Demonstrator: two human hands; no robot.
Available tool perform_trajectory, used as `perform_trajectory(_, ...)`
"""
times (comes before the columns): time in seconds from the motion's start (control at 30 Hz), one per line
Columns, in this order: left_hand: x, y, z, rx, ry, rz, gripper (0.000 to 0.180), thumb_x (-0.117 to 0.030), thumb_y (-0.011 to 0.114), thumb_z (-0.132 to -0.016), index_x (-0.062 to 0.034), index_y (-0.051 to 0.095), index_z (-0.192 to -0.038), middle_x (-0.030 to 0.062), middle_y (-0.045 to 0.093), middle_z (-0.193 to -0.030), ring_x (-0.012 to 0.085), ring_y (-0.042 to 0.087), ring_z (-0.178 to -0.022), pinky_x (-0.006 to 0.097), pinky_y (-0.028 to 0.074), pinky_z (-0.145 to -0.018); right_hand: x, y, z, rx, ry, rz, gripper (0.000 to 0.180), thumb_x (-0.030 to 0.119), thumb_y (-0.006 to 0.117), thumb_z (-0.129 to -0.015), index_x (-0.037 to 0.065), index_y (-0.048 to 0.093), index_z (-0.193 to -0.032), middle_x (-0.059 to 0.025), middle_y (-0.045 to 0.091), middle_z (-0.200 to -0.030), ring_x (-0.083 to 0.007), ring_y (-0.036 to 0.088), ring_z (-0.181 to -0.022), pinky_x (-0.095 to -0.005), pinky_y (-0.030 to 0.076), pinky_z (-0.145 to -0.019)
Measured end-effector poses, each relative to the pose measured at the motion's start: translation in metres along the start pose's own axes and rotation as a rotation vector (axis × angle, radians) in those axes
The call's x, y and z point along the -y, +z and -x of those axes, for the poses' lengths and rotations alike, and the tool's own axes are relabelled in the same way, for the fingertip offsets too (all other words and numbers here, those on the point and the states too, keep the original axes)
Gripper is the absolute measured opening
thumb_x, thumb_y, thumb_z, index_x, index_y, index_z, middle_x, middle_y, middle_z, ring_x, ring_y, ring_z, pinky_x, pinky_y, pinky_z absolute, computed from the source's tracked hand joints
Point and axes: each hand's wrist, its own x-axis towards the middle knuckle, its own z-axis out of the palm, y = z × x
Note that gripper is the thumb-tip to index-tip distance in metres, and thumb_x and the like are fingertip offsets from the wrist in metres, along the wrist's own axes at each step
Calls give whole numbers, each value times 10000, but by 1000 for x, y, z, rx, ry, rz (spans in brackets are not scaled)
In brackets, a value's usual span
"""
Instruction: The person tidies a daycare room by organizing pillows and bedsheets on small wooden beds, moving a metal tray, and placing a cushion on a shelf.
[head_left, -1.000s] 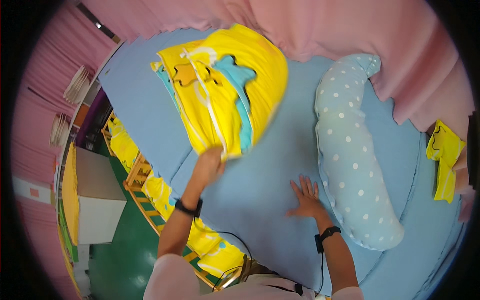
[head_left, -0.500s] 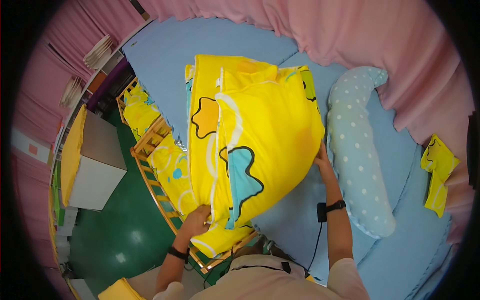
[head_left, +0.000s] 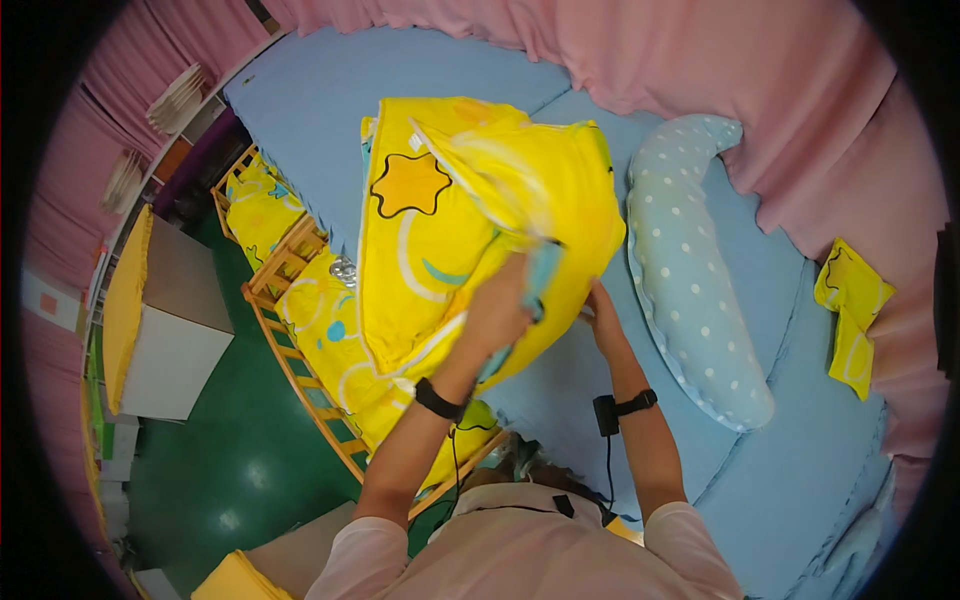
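A folded yellow quilt (head_left: 400,265) with orange star and blue shapes lies in front of me, over the blue mat and the edge of a wooden cot. My left hand (head_left: 503,297), slightly blurred, grips a top layer of it near the middle and has that layer lifted and bunched. At the quilt's right edge my right hand (head_left: 600,312) holds the cloth, its fingers partly hidden behind the fold. Both wrists wear black bands.
The wooden cot (head_left: 285,335) with yellow bedding stands to the left. On the blue mat (head_left: 330,85) lie a dotted long pillow (head_left: 690,265) and a small yellow cloth (head_left: 852,315). Pink curtains (head_left: 800,110) hang behind. A white box (head_left: 180,355) stands on the green floor.
My left hand has moved right and up from the quilt's lower left corner, drawing the top layer across to the right. My right hand stays at the right edge.
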Motion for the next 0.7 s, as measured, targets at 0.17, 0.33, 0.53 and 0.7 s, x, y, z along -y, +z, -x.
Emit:
perform_trajectory(0.17, -74, 77, 75, 459, 545, -26, 442, -14, 521, -766, -143, 604, -1180, 105, 600, -1179, 294, 582, -1064, 408, 501, -855, -11, -65, 79, -70, -5, -921, 512, 354, 588, -897, 5, 491, -1260, -115, 587, -1205, -221, 555, -1108, -297, 439, -912)
perform_trajectory(0.33, -67, 135, 145, 530, 730, -16, 137, -173, 575, -782, -167, 667, -884, 37, 576, -934, 224, 580, -941, 378, 500, -747, -37, -139, 179, -156, 27, -741, 510, 322, 599, -887, 4, 486, -1269, -118, 586, -1210, -229, 559, -1108, -306, 445, -917)
perform_trajectory(0.53, -54, 144, 176, 565, 817, -183, 169, -184, 592, -754, -152, 654, -909, -15, 567, -976, 184, 553, -997, 323, 487, -756, -68, -187, 266, -263, 117, -590, 510, 283, 612, -875, 2, 479, -1279, -122, 585, -1217, -239, 564, -1109, -318, 452, -923)
perform_trajectory(0.7, -62, 107, 149, 665, 830, -80, 162, -140, 599, -771, -132, 645, -927, 22, 575, -948, 204, 573, -975, 365, 488, -781, -84, -210, 295, -238, 174, -561, 514, 251, 622, -865, 1, 474, -1288, -125, 584, -1222, -247, 568, -1109, -327, 458, -928)
